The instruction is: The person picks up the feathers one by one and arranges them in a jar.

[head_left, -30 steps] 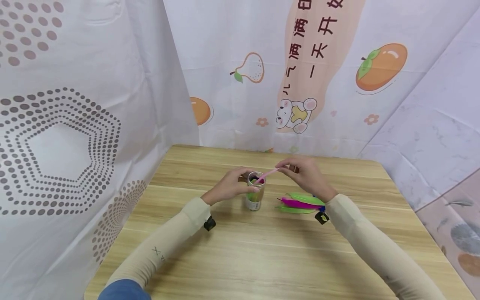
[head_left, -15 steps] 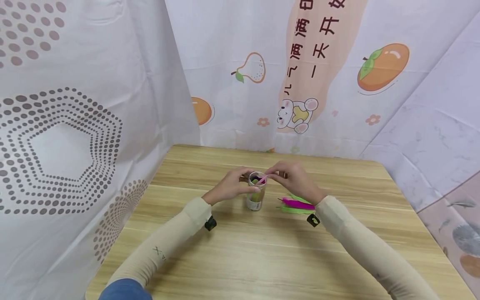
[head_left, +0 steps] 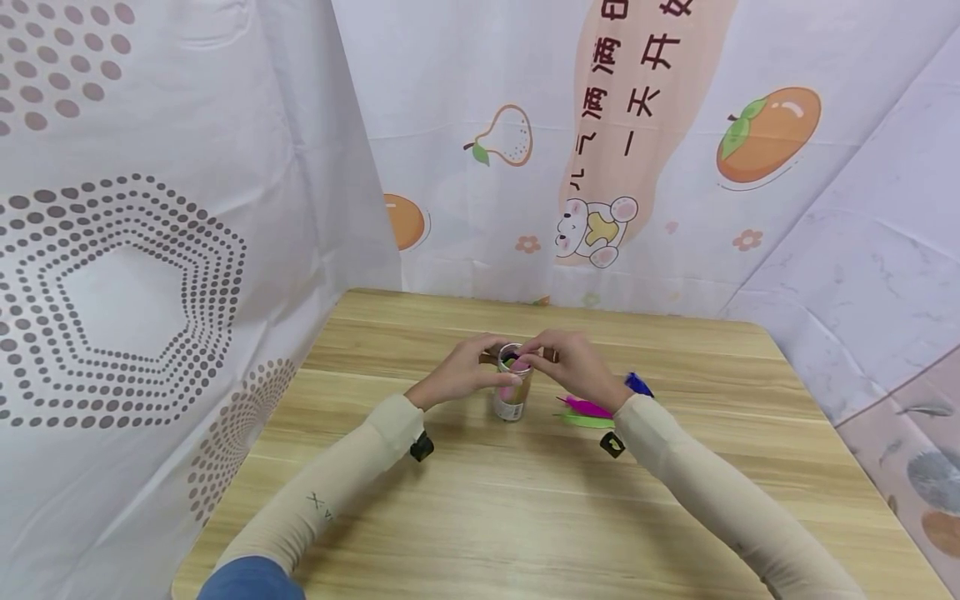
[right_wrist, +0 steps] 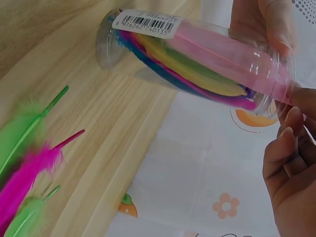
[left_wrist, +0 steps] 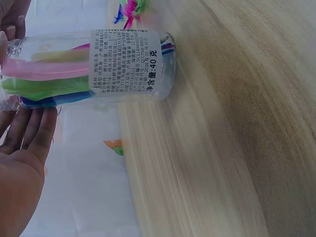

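Note:
A clear plastic jar (head_left: 511,410) with a white label stands upright on the wooden table. My left hand (head_left: 467,371) holds it near the top, thumb on the near side and fingers behind. My right hand (head_left: 573,362) is at the jar's mouth and pinches the end of a pink feather (right_wrist: 217,52). Most of that feather lies inside the jar. Yellow, green, blue and magenta feathers (right_wrist: 197,74) share the jar with it. In the left wrist view a printed label (left_wrist: 123,61) wraps the jar's lower part.
To the jar's right lie a magenta feather (head_left: 587,407), green feathers (head_left: 585,421) and a blue feather (head_left: 638,385), partly covered by my right forearm. Patterned cloth (head_left: 465,217) hangs behind the table (head_left: 480,517) and along its sides.
My right hand has moved left and down to the jar's mouth. The pink feather has gone from sticking well out to lying mostly inside. My left hand keeps its hold.

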`<state>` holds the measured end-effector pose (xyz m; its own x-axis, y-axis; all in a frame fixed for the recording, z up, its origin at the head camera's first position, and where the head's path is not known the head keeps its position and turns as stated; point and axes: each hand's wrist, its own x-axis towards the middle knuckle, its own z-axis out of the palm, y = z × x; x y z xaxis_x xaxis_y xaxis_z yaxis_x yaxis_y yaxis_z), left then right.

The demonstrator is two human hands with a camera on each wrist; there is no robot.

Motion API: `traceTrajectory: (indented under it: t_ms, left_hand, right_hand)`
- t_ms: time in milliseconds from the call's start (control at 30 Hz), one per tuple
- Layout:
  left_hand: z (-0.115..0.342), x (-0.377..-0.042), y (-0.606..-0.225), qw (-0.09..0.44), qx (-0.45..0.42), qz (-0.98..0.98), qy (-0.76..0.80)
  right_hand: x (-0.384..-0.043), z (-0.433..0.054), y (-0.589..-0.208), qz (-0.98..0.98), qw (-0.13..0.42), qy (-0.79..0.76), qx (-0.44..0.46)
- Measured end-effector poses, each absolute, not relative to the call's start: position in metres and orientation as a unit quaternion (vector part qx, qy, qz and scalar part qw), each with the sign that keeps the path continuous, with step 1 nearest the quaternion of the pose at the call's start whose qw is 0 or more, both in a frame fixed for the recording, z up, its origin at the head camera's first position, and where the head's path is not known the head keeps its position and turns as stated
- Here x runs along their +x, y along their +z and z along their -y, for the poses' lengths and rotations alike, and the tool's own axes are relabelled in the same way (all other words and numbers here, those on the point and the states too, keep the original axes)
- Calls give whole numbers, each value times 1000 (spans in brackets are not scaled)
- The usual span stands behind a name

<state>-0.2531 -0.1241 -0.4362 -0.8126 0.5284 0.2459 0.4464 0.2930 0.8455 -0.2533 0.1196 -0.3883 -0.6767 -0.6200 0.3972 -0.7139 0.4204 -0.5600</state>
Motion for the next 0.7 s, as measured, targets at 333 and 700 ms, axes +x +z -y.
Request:
traceTrajectory:
  t_ms: [333,700]
  left_hand:
    - [122,-253,-435,36,305,-806,506]
    - [122,-251,-434,32,305,-808,503]
  right_hand:
    - [-254,-114,-390,835,72,364,406]
    - [-253,-116,-390,837,59,366,403]
